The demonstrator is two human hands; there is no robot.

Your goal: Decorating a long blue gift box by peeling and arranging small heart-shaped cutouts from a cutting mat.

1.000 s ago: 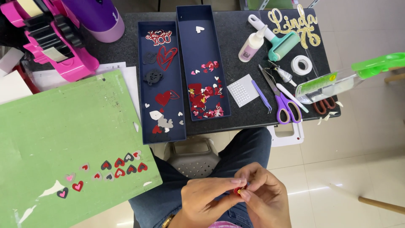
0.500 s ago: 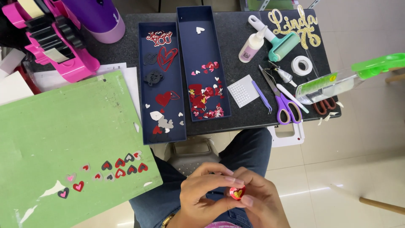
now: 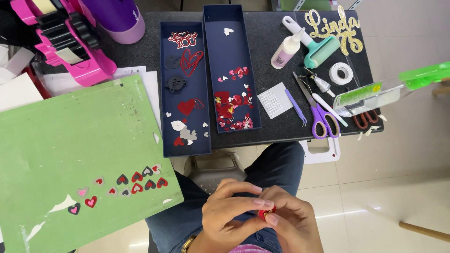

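Item: small red heart piece (image 3: 265, 214), being pinched between the fingers of both hands, over the person's lap, off the desk's (image 3: 262, 42) near edge. Left hand (image 3: 229, 213) and right hand (image 3: 290, 225) are closing fingertips on it. Green cutting mat (image 3: 61, 154) is overhanging at the desk's left; two navy trays (image 3: 206, 145) are sitting mid-desk.

white glue bottle (image 3: 285, 50), pale label, table's far side
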